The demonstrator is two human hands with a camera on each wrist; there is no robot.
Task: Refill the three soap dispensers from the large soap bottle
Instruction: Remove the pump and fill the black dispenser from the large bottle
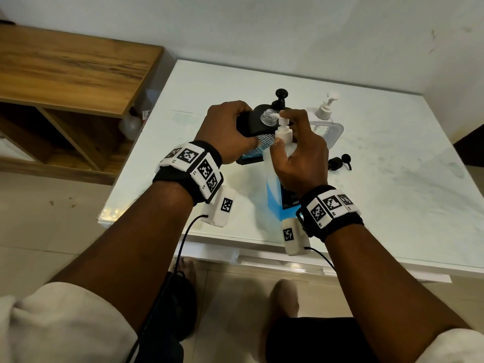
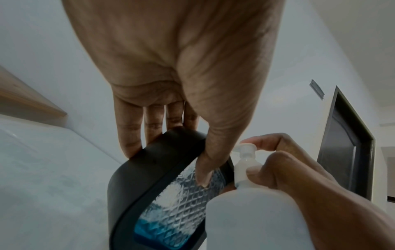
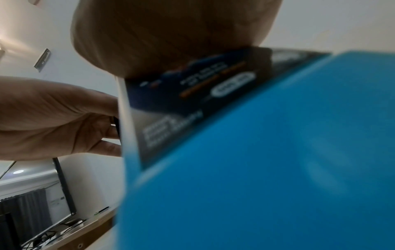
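Note:
My left hand (image 1: pixel 230 132) grips a black-framed dispenser (image 1: pixel 248 127) of textured glass, tilted, with its threaded neck (image 1: pixel 268 117) uncapped. A little blue soap lies in its bottom (image 2: pixel 153 226). My right hand (image 1: pixel 298 153) holds the large soap bottle (image 1: pixel 273 189) of blue liquid by its shoulder. The forefinger rests on the white pump head (image 1: pixel 282 121), whose nozzle points over the open neck. In the left wrist view the thumb (image 2: pixel 205 165) presses the glass face. The right wrist view is filled by the blue bottle (image 3: pixel 267 160).
Behind stands a second black dispenser with a black pump (image 1: pixel 280 96). A clear dispenser with a white pump (image 1: pixel 326 108) stands to the right. A loose black pump (image 1: pixel 340 162) lies on the white table (image 1: pixel 392 205). A wooden shelf (image 1: pixel 65 74) is at left.

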